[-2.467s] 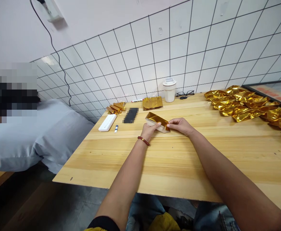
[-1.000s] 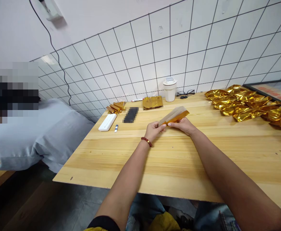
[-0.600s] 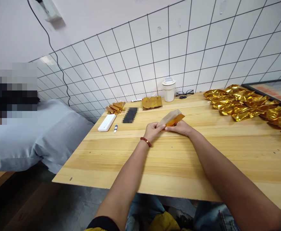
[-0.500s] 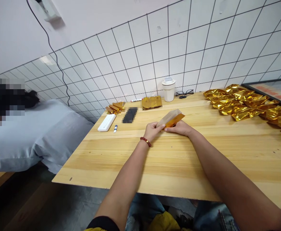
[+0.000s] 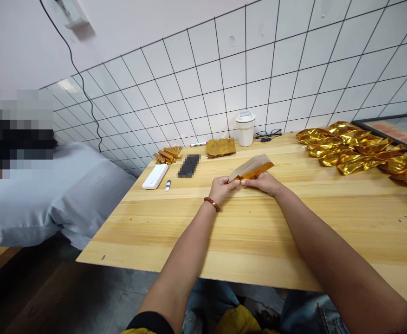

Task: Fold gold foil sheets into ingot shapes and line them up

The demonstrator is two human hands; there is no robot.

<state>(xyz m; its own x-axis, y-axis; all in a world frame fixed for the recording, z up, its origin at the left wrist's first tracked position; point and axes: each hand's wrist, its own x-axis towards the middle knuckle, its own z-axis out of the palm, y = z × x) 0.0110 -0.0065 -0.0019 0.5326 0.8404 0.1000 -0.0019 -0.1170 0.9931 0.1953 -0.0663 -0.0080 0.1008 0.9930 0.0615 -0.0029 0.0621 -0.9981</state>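
Observation:
Both hands hold one sheet of gold foil paper (image 5: 250, 168) above the table, its dull side up and a shiny gold strip folded over along the near edge. My left hand (image 5: 221, 188) pinches the sheet's left end; a red bead bracelet circles that wrist. My right hand (image 5: 264, 183) grips the near folded edge, thumb in front, its other fingers partly hidden behind the paper. The two thumbs nearly meet at the fold. Beyond the hands lies a flat stack of gold paper (image 5: 220, 148). Folded gold paper strips (image 5: 167, 155) lie at the back left.
Several rows of puffed gold foil pieces (image 5: 349, 144) cover the back right of the wooden table (image 5: 245, 241). A white lidded cup (image 5: 245, 130), glasses (image 5: 268, 134), a white box (image 5: 155, 176) and a small glue stick (image 5: 168, 185) stand around. A person in a grey shirt (image 5: 85, 185) is at the left.
The folded gold strip along the near edge of the paper shows longer and flatter. My right hand has shifted slightly right along the fold, while my left keeps its pinch.

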